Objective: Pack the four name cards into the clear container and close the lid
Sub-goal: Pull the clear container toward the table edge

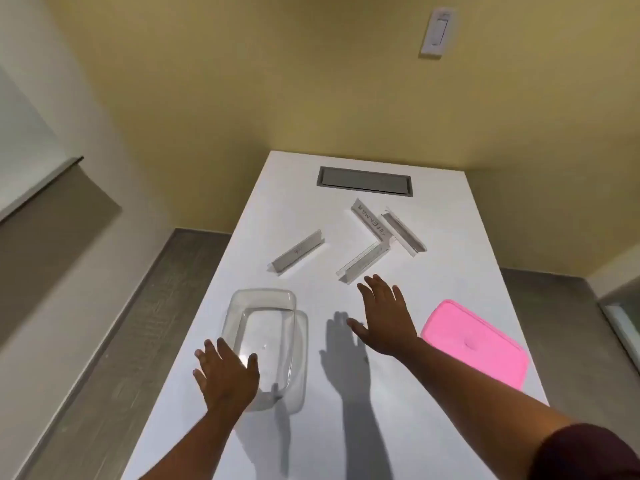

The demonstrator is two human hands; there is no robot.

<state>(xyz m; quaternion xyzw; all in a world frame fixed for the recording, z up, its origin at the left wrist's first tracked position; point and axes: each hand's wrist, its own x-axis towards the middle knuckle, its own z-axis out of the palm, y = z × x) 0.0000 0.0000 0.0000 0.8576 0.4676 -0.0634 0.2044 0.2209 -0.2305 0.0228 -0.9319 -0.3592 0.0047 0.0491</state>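
Both hands are out over the white table [450, 271], and neither one has anything in it. The left hand [227, 372] is spread flat, fingers apart, hovering at the near left corner of the clear container [266, 344]; whether it touches the rim cannot be told. That container sits open and empty, its long side running away from the person.

The right hand [386, 317] is stretched forward to the right of the container, fingers splayed, palm down, casting a sharp shadow on the tabletop beneath it. Its fingertips come close to the nearest name card [360, 260] but stay apart from it.

All four name cards lie beyond the container. One card [297, 251] lies alone, straight past the container's far end. Further right, the lettered card [370, 220] meets the nearest card at a corner, and the fourth card [403, 230] lies just beside them on the right.

The pink lid [474, 344] lies flat, well to the right of the container, past the right forearm. A grey recessed panel [364, 180] sits at the table's far end, beyond the cards.
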